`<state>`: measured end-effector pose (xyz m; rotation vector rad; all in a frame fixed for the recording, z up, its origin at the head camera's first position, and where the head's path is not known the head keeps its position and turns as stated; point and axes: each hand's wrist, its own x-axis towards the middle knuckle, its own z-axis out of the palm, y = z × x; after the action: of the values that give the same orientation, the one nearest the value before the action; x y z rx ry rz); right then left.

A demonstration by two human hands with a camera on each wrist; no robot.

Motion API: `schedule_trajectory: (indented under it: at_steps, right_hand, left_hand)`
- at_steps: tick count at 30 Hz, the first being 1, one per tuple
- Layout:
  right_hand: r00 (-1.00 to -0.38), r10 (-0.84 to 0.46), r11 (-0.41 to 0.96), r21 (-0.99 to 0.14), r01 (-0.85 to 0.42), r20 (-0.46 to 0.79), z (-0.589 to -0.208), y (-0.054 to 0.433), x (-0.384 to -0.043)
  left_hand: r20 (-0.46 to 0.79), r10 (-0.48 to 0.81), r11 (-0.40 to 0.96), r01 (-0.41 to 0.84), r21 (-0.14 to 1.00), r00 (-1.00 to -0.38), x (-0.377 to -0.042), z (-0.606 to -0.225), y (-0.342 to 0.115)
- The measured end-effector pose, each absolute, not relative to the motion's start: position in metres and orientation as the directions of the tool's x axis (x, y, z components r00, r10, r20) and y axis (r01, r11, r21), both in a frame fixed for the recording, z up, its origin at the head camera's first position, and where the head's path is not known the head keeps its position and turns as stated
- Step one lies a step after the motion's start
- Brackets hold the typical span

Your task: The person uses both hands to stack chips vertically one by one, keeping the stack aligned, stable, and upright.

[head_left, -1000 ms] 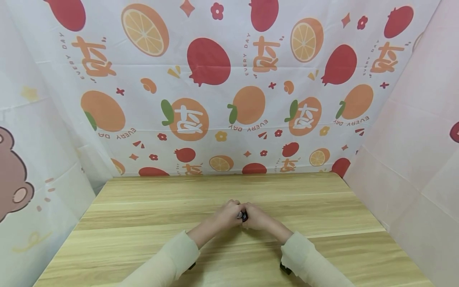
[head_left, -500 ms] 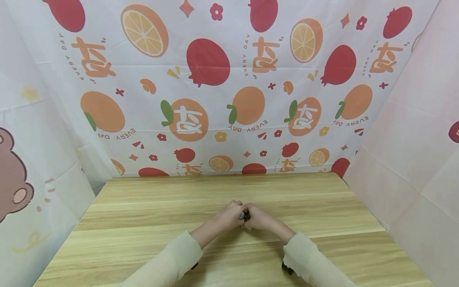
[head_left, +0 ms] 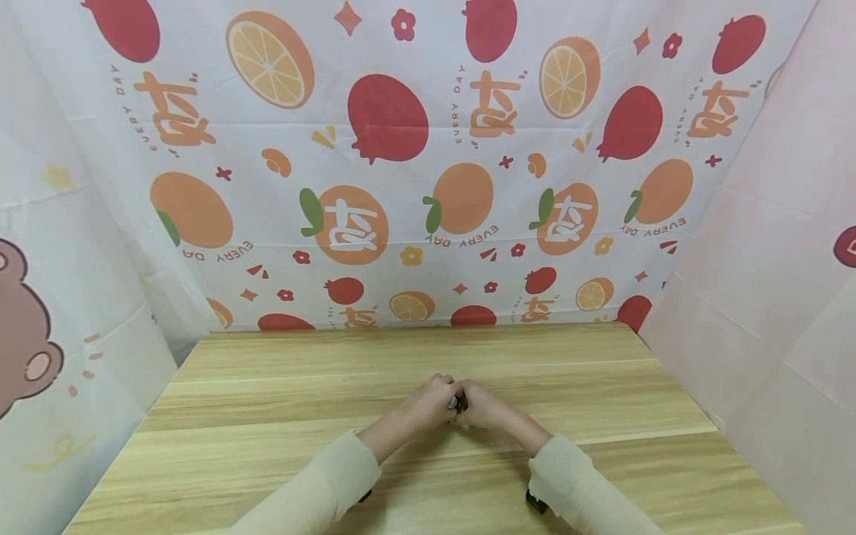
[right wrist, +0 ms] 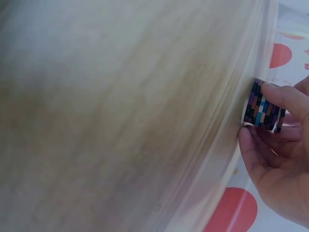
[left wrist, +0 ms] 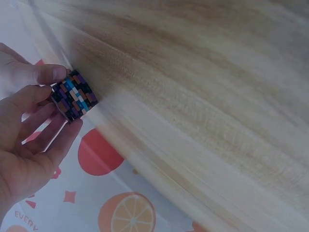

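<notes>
A short stack of poker chips (left wrist: 75, 95), dark with purple, brown, blue and white marks along its edges, is held between my two hands just over the table. My left hand (head_left: 428, 401) grips it from the left; in the left wrist view its fingers (left wrist: 65, 140) curl toward the lower side. From the right, my right hand (head_left: 484, 405) pinches the same stack, the thumb (right wrist: 285, 96) lying on its side in the right wrist view. A slim gap shows near one end of the stack there. Seen from the head, the hands touch and cover most of it.
The wooden table (head_left: 267, 409) stretches out on all sides of the hands. A fruit-print curtain (head_left: 401, 186) hangs along its back edge, with pale curtains (head_left: 769, 297) at the sides. Dark wrist devices (head_left: 535, 502) show under both sleeves.
Both hands have shifted very slightly to the right, staying together. A gap has opened between the right palm and the stack, and less of the dark chips shows from above.
</notes>
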<state>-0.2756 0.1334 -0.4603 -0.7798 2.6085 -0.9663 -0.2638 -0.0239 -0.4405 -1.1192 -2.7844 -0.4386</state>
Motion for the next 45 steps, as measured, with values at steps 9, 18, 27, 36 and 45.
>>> schedule_trajectory:
  at_steps: [9, 18, 27, 36, 45]
  right_hand:
    - [-0.831, -0.553, 0.655, -0.648, -0.39, -0.059, -0.461, 0.133, -0.275]
    - [-0.82, -0.573, 0.659, -0.59, -0.467, 0.009, -0.464, 0.134, -0.277]
    - [-0.811, -0.584, 0.608, -0.657, -0.446, 0.011, -0.464, 0.14, -0.277]
    - [-0.794, -0.607, 0.579, -0.663, -0.475, 0.039, -0.464, 0.14, -0.277]
    - [-0.788, -0.614, 0.563, -0.682, -0.467, 0.033, -0.464, 0.139, -0.276]
  left_hand:
    - [0.241, 0.656, 0.694, 0.697, 0.18, -0.716, -0.26, -0.445, -0.026]
    - [0.311, 0.616, 0.672, 0.689, 0.273, -0.724, -0.257, -0.451, -0.036]
    - [0.292, 0.543, 0.686, 0.617, 0.386, -0.787, -0.258, -0.456, -0.047]
    - [0.277, 0.547, 0.667, 0.611, 0.425, -0.79, -0.257, -0.456, -0.048]
    - [0.263, 0.545, 0.674, 0.602, 0.427, -0.796, -0.256, -0.455, -0.048]
